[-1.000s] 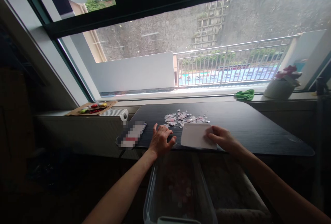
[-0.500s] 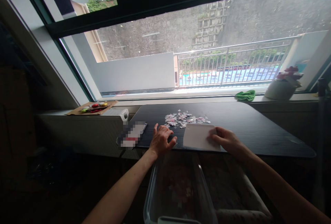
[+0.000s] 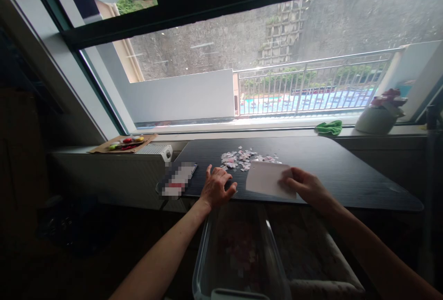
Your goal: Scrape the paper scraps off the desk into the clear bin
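My right hand [image 3: 304, 183] grips the right edge of a flat white rectangular card or sheet [image 3: 266, 180], which is tilted over the front of the dark table [image 3: 332, 166]. Beyond the card lies a pile of small white and pinkish scraps [image 3: 238, 158], partly covered by it. My left hand [image 3: 217, 185] rests at the table's front edge, fingers apart and holding nothing. Below the edge stands a clear plastic bin [image 3: 199, 263] with similar scraps inside.
A phone [image 3: 178, 180], partly blurred out, lies at the table's left. On the sill are a green cloth [image 3: 328, 128] and a pale rounded container [image 3: 375, 117]. A radiator [image 3: 114, 175] runs along the left, with brown paper [image 3: 100, 148] on top. A light cushioned seat [image 3: 328, 244] is beside the bin.
The white card's left side has risen slightly and the card has tilted, with its right end lower. My left hand has barely moved.
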`<action>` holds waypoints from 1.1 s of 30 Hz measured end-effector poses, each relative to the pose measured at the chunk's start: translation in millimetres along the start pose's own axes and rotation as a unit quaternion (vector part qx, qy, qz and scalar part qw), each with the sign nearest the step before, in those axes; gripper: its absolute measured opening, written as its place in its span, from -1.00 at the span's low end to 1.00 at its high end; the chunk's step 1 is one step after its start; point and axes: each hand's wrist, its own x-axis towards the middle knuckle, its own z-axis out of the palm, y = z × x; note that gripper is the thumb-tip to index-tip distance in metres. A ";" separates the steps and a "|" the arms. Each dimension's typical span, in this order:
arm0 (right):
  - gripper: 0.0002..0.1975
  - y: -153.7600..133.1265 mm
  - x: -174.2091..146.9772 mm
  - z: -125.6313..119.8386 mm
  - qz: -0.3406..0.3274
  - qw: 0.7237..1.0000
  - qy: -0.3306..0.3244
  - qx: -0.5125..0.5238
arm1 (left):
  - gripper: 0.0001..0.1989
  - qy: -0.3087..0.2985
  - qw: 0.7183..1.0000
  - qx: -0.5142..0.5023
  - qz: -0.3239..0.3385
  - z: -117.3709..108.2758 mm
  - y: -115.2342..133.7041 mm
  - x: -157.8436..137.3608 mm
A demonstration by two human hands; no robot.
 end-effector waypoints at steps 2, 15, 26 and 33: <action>-0.75 2.5 3.0 -3.8 -0.018 0.998 0.050 -0.045 | -0.79 -0.003 1.000 0.000 0.001 -0.3 -0.1 0.1; -0.78 4.3 2.7 -1.4 -0.039 0.992 0.071 -0.101 | -0.79 -0.002 1.000 0.001 0.003 -0.1 -0.3 -0.1; -0.83 12.1 10.1 2.2 -0.001 0.998 0.037 -0.050 | -0.79 -0.006 1.000 -0.002 -0.001 -1.5 1.5 -0.1; -0.82 23.6 9.7 9.7 0.022 1.000 -0.001 -0.014 | -0.78 -0.001 1.000 0.002 0.003 0.2 0.4 -0.4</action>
